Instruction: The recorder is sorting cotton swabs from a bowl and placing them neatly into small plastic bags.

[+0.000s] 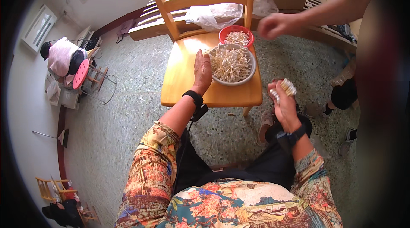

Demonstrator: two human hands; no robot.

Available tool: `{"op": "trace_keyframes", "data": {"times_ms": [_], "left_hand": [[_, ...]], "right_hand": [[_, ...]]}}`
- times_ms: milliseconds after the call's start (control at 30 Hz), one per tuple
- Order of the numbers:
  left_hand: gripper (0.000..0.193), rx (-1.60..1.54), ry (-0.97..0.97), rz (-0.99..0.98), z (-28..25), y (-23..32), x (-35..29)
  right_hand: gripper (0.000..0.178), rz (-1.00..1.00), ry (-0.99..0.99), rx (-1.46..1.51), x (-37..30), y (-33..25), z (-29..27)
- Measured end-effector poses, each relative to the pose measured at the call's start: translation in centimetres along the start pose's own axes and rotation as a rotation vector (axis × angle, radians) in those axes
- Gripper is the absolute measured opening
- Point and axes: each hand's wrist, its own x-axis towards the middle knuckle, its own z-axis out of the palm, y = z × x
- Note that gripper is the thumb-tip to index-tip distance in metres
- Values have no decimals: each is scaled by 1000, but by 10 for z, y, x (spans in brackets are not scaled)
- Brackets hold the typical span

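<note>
A grey bowl (252,75) heaped with cotton swabs (232,63) stands on the seat of a wooden chair (179,87). Behind it, and close against it, is a smaller red basket (251,35) with more swabs in it. My left hand (202,73) is upright at the bowl's left side, fingers stretched out, with nothing seen in it. Off the chair's right front corner, my right hand (282,102) is closed around a bundle of cotton swabs (288,87), whose white tips show above the fingers.
From the right reaches another person's arm, its blurred hand (273,26) near the red basket. White plastic bags (214,15) lie behind the chair back. Shoes and legs (344,95) are at right. A red stool (81,74) stands at left on the speckled floor.
</note>
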Motion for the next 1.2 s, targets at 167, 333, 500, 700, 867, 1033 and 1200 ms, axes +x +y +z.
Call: {"op": "trace_keyframes", "data": {"times_ms": [167,333,500,700,867,1033,1200], "left_hand": [[64,273,-160,216,8,12,1],[57,419,-263,392,-5,28,-3],[58,499,-266,451,-2,53,4],[58,529,-383,414,-5,58,4],[47,201,-90,402,-29,72,-3],[71,-138,-492,310,-82,141,-74],[116,-117,-643,357,-88,171,-148]], "right_hand": [[10,-54,86,51,74,13,1],[13,12,-15,82,86,25,24],[11,70,23,138,83,16,36],[12,66,24,138,78,12,33],[14,50,-78,80,51,-4,24],[20,319,-468,102,-43,-34,58],[22,530,-570,195,-112,-27,68]]}}
